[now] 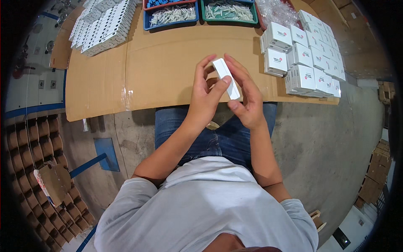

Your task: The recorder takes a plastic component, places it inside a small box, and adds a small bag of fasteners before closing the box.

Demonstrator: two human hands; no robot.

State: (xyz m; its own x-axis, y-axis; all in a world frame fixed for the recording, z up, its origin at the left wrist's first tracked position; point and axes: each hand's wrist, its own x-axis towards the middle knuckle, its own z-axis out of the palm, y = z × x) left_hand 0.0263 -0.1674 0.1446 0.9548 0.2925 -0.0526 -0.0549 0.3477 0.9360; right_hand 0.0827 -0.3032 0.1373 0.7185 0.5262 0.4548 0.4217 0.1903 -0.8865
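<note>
A small white box (227, 84) is held up tilted between my hands, above the front part of the table. My left hand (204, 94) is closed on it, with the thumb pressed on its side face and the fingers behind. My right hand (250, 100) curves round the box's other side, fingers along its upper edge and thumb near its lower end. Its hold looks loose, and the contact of the fingertips behind the box is hidden.
Cardboard (168, 63) covers the table. White printed boxes (302, 54) are stacked at the right, and white pieces with dark marks (105, 29) at the far left. Along the back stand a blue bin (171, 24) and a green bin (230, 22) of small white parts, beside clear plastic pieces (277, 12).
</note>
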